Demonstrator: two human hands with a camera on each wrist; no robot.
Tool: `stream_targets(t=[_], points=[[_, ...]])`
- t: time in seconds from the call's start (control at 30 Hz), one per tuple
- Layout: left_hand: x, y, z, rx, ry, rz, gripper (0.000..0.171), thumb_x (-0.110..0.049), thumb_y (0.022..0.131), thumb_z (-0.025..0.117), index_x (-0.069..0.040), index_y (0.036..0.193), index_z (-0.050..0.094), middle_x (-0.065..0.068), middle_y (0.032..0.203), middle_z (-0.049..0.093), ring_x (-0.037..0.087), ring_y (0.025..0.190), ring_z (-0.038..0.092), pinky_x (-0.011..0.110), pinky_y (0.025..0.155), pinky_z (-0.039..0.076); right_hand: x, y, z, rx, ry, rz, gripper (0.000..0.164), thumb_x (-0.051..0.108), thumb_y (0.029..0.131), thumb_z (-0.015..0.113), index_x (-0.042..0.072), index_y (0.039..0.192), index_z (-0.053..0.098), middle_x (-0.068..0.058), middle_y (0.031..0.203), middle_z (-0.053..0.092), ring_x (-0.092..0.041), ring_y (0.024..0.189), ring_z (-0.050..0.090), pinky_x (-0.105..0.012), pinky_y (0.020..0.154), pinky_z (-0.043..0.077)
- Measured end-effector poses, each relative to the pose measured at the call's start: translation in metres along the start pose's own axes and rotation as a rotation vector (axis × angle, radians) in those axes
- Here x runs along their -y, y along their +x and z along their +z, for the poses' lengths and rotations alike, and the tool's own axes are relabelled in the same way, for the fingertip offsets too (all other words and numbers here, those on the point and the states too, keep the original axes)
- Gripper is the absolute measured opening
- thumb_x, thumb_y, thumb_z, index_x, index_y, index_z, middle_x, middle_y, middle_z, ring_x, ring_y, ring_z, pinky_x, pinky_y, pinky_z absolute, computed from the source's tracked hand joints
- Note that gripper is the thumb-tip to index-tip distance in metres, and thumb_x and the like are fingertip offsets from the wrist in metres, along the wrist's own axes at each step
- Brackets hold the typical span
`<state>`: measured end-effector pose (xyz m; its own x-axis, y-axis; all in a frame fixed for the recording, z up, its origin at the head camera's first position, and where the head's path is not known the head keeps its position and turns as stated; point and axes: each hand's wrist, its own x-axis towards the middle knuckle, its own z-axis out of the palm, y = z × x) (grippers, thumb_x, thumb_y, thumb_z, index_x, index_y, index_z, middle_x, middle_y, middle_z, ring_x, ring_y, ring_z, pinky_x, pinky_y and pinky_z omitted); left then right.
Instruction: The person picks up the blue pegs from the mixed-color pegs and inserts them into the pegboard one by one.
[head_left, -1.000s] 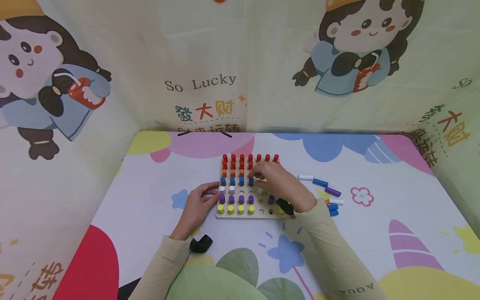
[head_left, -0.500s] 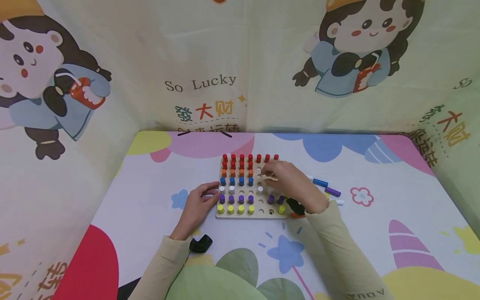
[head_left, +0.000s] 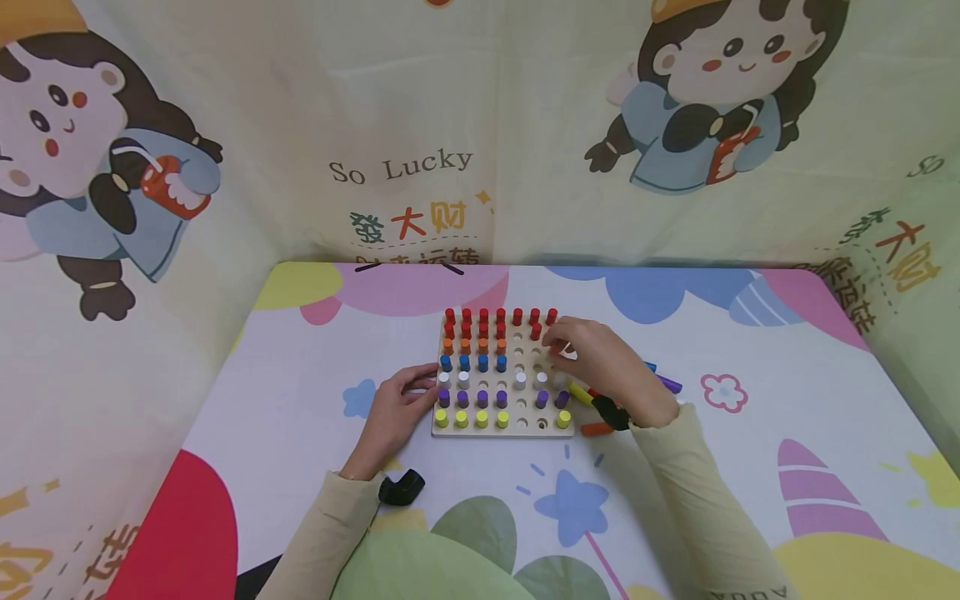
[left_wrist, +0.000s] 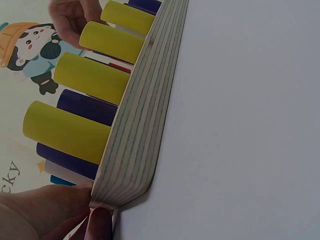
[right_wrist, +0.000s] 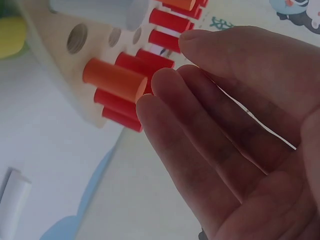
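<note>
On the counter [head_left: 285, 375], the left hand [head_left: 396, 412] pinches the left edge of the board [head_left: 532, 432]; the right hand [head_left: 603, 358], thumb spread from fingers, is beside a standing orange peg [right_wrist: 112, 79]. A stray fingertip might tilt it; a slack left hold might shift the board.

The right hand [right_wrist: 240, 135] is held with its fingers loosely extended at the edge of a wooden pegboard [right_wrist: 57, 42]. The free end of an orange peg [right_wrist: 112, 80] is overlapped by one fingertip; whether it is touched cannot be told. Red pegs [right_wrist: 165, 21] are seated around it, and three unfilled holes [right_wrist: 77, 38] are shown near a white peg [right_wrist: 105, 10]. A yellow peg [right_wrist: 10, 37] is cut off by the left edge. Another white peg [right_wrist: 14, 200] is laid on the bench [right_wrist: 55, 150], below which a printed backdrop [right_wrist: 145, 195] is seen.
</note>
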<state>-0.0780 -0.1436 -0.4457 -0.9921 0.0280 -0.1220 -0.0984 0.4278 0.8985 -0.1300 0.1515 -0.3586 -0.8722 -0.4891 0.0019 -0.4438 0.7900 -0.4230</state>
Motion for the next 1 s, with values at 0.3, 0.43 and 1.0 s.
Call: stream_targets(t=[0.3,0.43,1.0], points=[[0.000,0.000,0.000,-0.001,0.001,0.002,0.041,-0.018,0.096,0.067,-0.013,0.136,0.060,0.005,0.132,0.062,0.019,0.112,0.063,0.037,0.097,0.054,-0.012,-0.006,0.001,-0.016,0.015,0.007,0.021,0.010,0.082,0.081,0.006,0.102,0.075,-0.003,0.095,0.069,-0.021,0.093,0.068,-0.039,0.085,0.059],[0.000,0.000,-0.001,0.001,0.001,0.002,0.041,-0.018,0.096,0.067,-0.013,0.136,0.060,0.006,0.132,0.062,0.019,0.112,0.064,0.037,0.098,0.054,-0.018,-0.008,0.002,-0.008,0.006,0.026,0.024,0.009,0.082,0.081,0.006,0.105,0.075,-0.005,0.097,0.070,-0.022,0.093,0.068,-0.039,0.085,0.059],[-0.001,0.000,-0.001,0.003,-0.004,-0.003,0.041,-0.019,0.096,0.067,-0.014,0.136,0.060,0.005,0.132,0.062,0.019,0.113,0.063,0.038,0.098,0.053,-0.045,-0.020,0.003,0.000,-0.044,0.093,0.023,0.004,0.083,0.078,0.002,0.105,0.072,-0.009,0.100,0.069,-0.026,0.093,0.066,-0.044,0.085,0.058]])
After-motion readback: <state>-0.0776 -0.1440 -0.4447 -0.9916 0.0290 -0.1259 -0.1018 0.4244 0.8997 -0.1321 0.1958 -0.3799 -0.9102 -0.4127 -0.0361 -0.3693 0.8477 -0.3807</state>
